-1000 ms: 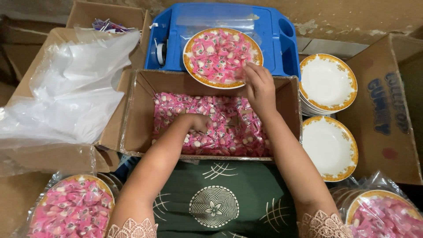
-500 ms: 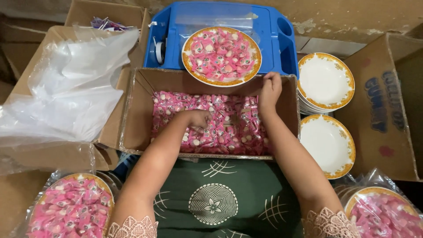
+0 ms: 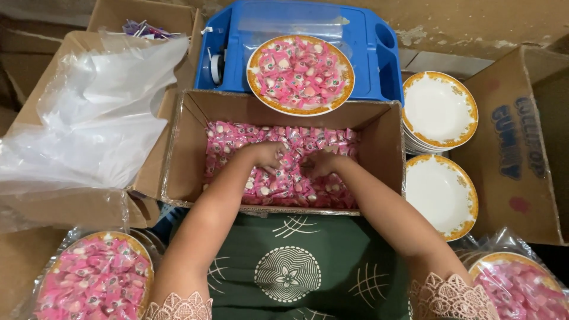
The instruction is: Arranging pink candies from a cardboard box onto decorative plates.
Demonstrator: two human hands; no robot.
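Both dug into pink wrapped candies (image 3: 278, 178) inside the open cardboard box (image 3: 184, 148): left hand (image 3: 267, 155) and right hand (image 3: 320, 163), close together, fingers curled around sweets. Beyond, a candy-filled plate (image 3: 300, 74) on a blue tray (image 3: 379, 53).

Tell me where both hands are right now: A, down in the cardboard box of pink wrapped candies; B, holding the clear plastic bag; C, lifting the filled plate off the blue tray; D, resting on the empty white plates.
A: the left hand and right hand are both buried among the pink wrapped candies inside the open cardboard box.
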